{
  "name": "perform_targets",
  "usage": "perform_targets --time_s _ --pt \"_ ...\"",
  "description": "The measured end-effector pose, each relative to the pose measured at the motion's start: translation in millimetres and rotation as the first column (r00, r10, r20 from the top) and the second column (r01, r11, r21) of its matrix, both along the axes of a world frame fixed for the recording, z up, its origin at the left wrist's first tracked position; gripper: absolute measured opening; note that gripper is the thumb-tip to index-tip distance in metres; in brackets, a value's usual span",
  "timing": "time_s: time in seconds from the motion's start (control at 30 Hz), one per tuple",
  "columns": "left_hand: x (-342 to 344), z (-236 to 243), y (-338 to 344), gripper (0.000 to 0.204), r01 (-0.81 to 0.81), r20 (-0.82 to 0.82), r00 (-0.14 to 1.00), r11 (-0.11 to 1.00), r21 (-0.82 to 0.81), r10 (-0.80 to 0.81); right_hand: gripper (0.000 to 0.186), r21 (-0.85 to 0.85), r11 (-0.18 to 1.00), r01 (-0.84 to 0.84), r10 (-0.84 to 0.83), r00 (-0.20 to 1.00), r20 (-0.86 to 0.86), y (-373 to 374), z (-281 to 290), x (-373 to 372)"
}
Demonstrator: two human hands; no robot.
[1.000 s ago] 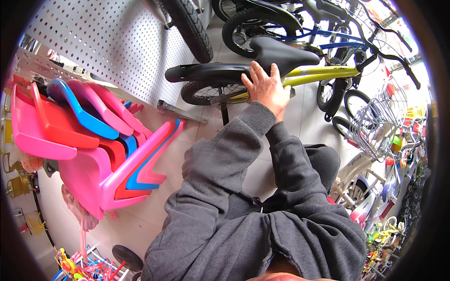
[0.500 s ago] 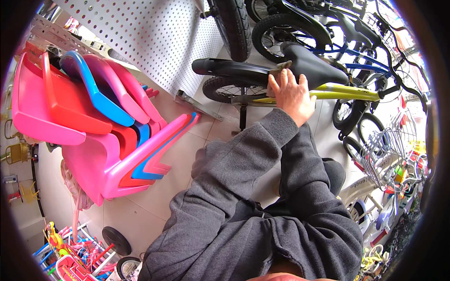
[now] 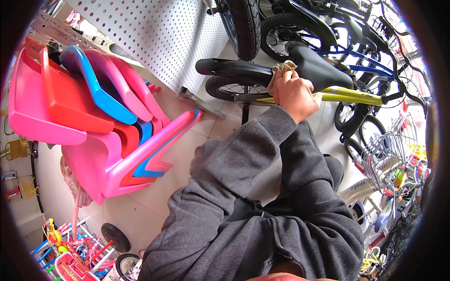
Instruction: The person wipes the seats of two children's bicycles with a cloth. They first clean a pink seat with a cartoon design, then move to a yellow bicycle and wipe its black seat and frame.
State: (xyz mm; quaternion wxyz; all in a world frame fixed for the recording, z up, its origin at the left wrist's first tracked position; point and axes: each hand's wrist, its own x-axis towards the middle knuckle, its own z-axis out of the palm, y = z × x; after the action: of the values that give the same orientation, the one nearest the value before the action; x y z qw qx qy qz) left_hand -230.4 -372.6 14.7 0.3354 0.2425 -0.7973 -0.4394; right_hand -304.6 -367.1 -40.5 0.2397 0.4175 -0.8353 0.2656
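A yellow-green bicycle [image 3: 354, 94] with a black saddle [image 3: 321, 70] and a black rear mudguard [image 3: 234, 69] stands ahead of me. My left hand [image 3: 296, 96] is closed on a beige-brown cloth [image 3: 272, 83], just behind the saddle and over the frame. Bunched cloth pokes out past the fingers. The right sleeve [image 3: 304, 145] runs up under my left wrist; my right hand is hidden there, so its fingers do not show.
Stacked pink, red and blue plastic chairs [image 3: 105, 154] stand at left. Beyond them is a white perforated panel [image 3: 154, 37]. A black tyre [image 3: 243, 28] hangs close above the bicycle. More bikes [image 3: 300, 33] crowd the far right, and wire baskets [image 3: 389, 150] the right side.
The fingers of my left hand have gone from spread over the saddle's rear to curled round the cloth, which is now more bunched. The view has shifted slightly.
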Motion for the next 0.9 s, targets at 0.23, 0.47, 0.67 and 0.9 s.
perform_targets --time_s 0.23,0.47,0.67,0.9 --pt "-1.7 -3.5 4.3 0.023 -0.023 -0.028 0.999 0.998 -0.05 0.022 0.016 -0.03 0.97 -0.24 0.239 0.97 -0.034 -49.8 -37.5 43.8" --pt "1.8 -2.7 2.4 0.022 0.044 -0.012 0.999 0.998 0.043 -0.043 0.029 0.198 0.912 -0.36 0.391 0.908 -0.149 -105.7 -67.8 95.1" --pt "-1.2 -1.2 1.5 0.023 0.053 0.015 0.998 0.999 0.009 -0.054 0.034 -0.006 0.75 -0.662 0.657 0.745 -0.114 -125.0 -87.2 95.7" --pt "1.8 3.1 -24.8 0.02 0.243 -0.061 0.97 0.935 0.256 -0.236 0.036 0.036 0.189 -0.981 0.98 0.191 0.049 -110.1 -61.0 123.2"
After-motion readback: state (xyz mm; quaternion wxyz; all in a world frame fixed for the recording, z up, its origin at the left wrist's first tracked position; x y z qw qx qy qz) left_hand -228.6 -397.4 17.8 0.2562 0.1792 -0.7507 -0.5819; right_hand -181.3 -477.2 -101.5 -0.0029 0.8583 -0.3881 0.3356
